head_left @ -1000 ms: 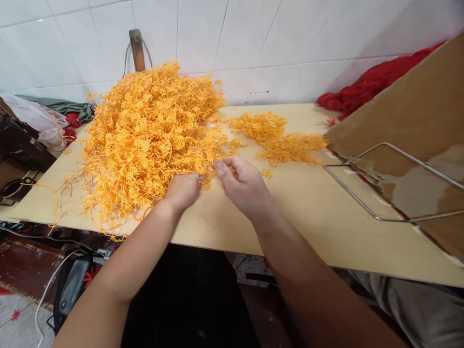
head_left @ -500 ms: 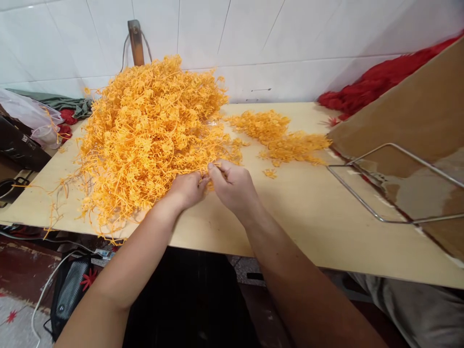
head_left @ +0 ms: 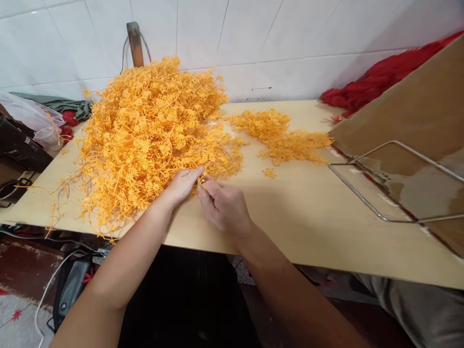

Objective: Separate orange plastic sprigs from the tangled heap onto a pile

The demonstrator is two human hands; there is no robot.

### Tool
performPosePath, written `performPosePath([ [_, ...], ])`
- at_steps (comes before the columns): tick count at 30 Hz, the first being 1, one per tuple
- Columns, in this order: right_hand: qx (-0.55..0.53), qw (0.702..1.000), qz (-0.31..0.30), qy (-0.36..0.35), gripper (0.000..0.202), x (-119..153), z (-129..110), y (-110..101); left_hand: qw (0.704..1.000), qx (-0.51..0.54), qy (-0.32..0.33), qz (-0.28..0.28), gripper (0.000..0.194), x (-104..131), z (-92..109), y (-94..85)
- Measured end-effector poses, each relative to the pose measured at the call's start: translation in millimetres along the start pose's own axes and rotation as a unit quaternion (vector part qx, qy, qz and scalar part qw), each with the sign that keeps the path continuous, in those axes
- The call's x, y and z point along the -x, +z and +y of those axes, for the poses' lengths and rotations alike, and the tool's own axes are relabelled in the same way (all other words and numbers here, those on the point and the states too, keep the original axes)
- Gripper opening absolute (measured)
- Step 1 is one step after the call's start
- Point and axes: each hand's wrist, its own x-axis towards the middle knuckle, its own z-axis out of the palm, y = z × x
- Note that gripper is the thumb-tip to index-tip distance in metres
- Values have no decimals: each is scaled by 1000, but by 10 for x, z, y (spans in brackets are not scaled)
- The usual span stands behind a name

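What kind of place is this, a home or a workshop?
Probably a small craft workshop: a plain wooden table against a tiled wall, a big heap of orange plastic pieces that both hands pick at, and red ones piled behind.

White tiled wall [head_left: 290, 29] behind a pale wooden table [head_left: 308, 212].

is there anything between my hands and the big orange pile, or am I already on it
Nothing visible is in the way. Your left hand lies flat against the near edge of the big orange pile, and your right hand pinches a strand at that same edge, beside the left fingertips.
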Motion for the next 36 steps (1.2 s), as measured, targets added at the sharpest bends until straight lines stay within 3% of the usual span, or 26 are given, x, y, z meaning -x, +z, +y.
performPosePath([
  [3, 52, 996, 15, -72, 30, 93, -112, 10, 996, 49, -40, 61, 35, -56, -3, 31],
  [7, 2, 957, 13, -291, 26, 261, -526, -44, 987, 111, -53, 105, 41, -88, 42, 30],
  [8, -25, 950, 1, -312, 25, 273, -610, -79, 987, 111, -46, 106, 42, -80, 51, 27],
  [10, -99, 959, -28, -265, 25, 237, -662, -166, 991, 100, -35, 81, 42, -52, 59, 21],
  [13, -249, 967, -46, -35, 20, 86, -444, -278, 990, 130, -38, 44, 38, -22, 41, 19],
  [16, -376, 903, -27, 208, 13, -46, -119, -293, 983, 180, -40, 14, 35, -34, 6, 26],
  [19, -409, 852, -19, 325, 28, -115, 76, -210, 982, 182, -38, -16, 33, -60, -24, 37],
  [21, -390, 860, -16, 328, 25, -157, 131, -131, 986, 162, -30, 2, 28, -72, -41, 43],
  [24, -288, 922, 7, 258, 13, -223, 160, -34, 990, 138, -7, 40, 23, -83, -71, 47],
  [27, -141, 970, 26, 197, 23, -253, 148, 14, 986, 160, 3, 37, 24, -102, -112, 45],
  [31, -48, 983, 30, 173, 16, -236, 114, 45, 986, 163, -6, 21, 30, -140, -160, 41],
  [36, -38, 985, 21, 164, 13, -242, 110, 51, 991, 124, 3, 47, 28, -151, -133, 54],
])
